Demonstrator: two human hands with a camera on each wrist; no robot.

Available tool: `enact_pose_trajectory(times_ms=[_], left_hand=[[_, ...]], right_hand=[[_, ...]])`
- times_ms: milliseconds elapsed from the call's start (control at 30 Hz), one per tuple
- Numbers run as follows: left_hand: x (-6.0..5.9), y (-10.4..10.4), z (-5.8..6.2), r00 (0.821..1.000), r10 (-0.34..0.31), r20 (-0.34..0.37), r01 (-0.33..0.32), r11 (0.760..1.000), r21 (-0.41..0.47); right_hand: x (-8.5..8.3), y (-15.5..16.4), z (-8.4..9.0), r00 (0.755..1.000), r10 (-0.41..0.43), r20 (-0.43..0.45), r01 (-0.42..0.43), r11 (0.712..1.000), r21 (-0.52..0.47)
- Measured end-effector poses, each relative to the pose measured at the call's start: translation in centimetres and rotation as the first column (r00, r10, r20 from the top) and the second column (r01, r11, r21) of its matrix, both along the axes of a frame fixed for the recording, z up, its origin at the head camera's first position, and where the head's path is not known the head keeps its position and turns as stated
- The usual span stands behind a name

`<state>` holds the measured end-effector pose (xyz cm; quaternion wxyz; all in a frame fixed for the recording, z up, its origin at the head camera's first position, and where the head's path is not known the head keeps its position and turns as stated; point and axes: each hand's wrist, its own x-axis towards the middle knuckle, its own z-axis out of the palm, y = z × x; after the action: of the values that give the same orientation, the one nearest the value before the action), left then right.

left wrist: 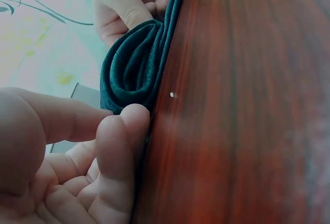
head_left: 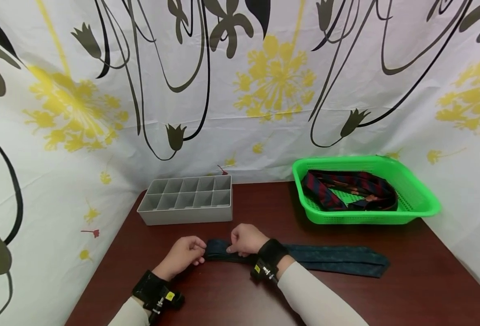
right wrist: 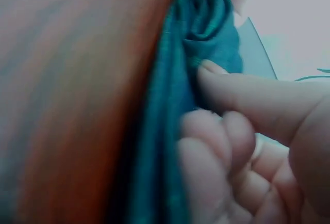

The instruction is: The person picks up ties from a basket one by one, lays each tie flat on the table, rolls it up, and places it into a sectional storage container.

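A dark teal necktie (head_left: 337, 259) lies lengthwise on the table, its pointed wide end to the right and its left end rolled into a coil. My left hand (head_left: 184, 252) is at the coil's left side, thumb and fingertips pinching close at its edge; the loops of the coil (left wrist: 129, 69) show in the left wrist view. From the other side my right hand (head_left: 247, 240) holds the necktie just right of the coil. Its thumb (right wrist: 247, 92) presses against the roll in the right wrist view, with the other fingers curled beside the cloth.
Behind my left hand stands a grey divided box (head_left: 184, 216) with several compartments. At the back right is a green plastic basket (head_left: 358, 218) holding striped dark red and navy neckties (head_left: 325, 192). A patterned white curtain (head_left: 223, 104) hangs behind the brown table (head_left: 215, 299).
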<state>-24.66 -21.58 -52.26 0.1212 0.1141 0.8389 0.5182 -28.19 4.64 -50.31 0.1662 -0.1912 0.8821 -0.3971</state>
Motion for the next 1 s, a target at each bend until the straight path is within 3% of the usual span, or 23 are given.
enact_pose_trajectory(times_ms=[233, 367, 500, 633, 800, 1000], left_hand=[[-0.5, 0.0, 0.4, 0.998, 0.027, 0.058, -0.026, 0.999, -0.03], [-1.5, 0.6, 0.4, 0.982, 0.006, 0.191, -0.026, 0.994, 0.103], [-2.5, 2.3, 0.6, 0.962, -0.095, 0.255, 0.035, 0.973, 0.229], [-3.0, 4.3, 0.7, 0.97, -0.156, 0.188, 0.114, 0.97, 0.214], [-2.8, 6.3, 0.7, 0.985, -0.17, 0.008, 0.17, 0.985, 0.036], [-1.9, 8.4, 1.3, 0.948, -0.279, -0.156, 0.257, 0.955, -0.151]], right_hand=[[0.0, -0.1, -0.7, 0.999, -0.023, -0.047, 0.02, 0.998, -0.054], [-0.3, 0.2, -1.0, 0.999, -0.031, -0.02, 0.03, 0.997, -0.065], [-0.5, 0.5, -1.0, 0.999, -0.041, 0.035, 0.045, 0.993, -0.109], [-0.6, 0.9, -1.0, 0.999, -0.051, 0.011, 0.051, 0.998, -0.048], [-1.2, 3.0, -0.2, 1.0, -0.003, -0.015, 0.005, 0.994, 0.111], [-1.8, 6.1, 1.7, 0.998, -0.002, 0.064, -0.01, 0.983, 0.183]])
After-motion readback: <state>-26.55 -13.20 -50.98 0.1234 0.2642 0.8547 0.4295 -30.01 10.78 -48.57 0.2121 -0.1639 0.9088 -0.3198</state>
